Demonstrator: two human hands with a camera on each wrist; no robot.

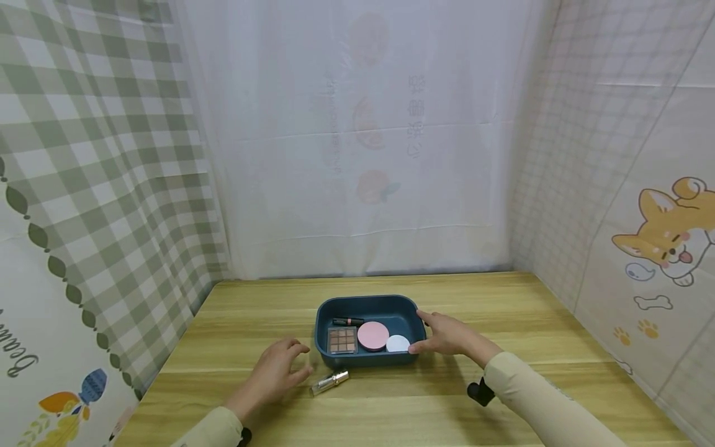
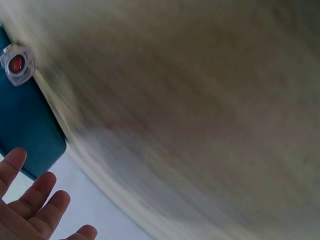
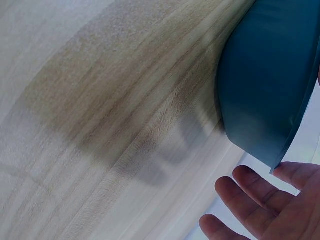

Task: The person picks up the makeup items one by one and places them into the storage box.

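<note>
A dark blue rectangular box (image 1: 365, 362) sits on the table. Inside lie an eyeshadow palette (image 1: 342, 341), a round pink compact (image 1: 373, 336), a white disc (image 1: 398, 344) and a slim black tube (image 1: 348, 321) with a pink band. A lipstick tube (image 1: 329, 383) in a clear and gold case rests on the table at the box's front left; its red end shows in the left wrist view. My left hand (image 1: 277, 367) hovers left of the box and lipstick, fingers spread, holding nothing. At the box's right end, my right hand (image 1: 447, 334) touches the rim with extended index finger and thumb.
The wooden table (image 1: 262, 304) is bounded by a white curtain (image 1: 313, 205) at the back, a green checked cloth (image 1: 162, 186) on the left and a printed cloth (image 1: 592, 261) on the right. Black wrist gear (image 1: 480, 392) hangs below the right sleeve.
</note>
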